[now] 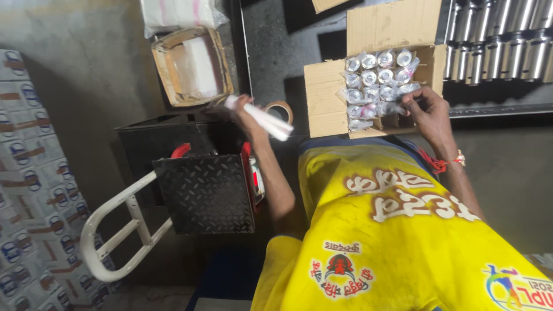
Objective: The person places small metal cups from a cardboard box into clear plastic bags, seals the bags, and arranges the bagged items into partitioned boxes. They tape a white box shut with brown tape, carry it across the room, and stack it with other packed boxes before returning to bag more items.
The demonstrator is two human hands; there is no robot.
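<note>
An open cardboard box (325,98) in front of me holds several shiny metal cylinders (374,78), each wrapped in clear plastic and standing in rows. My right hand (427,112) rests at the box's near right corner, its fingers pinched on the plastic of one wrapped cylinder (398,106). My left hand (245,109) is raised to the left of the box and grips a white rolled bundle (266,120) that points down to the right. A roll of brown tape (280,108) lies just behind that bundle.
Rows of bare metal cylinders (501,40) fill the top right. A black chequered platform (204,193) with a white tubular handle (115,230) stands at my left. A small carton of white sheets (193,66) lies beyond it. Printed cartons (29,173) are stacked at the far left.
</note>
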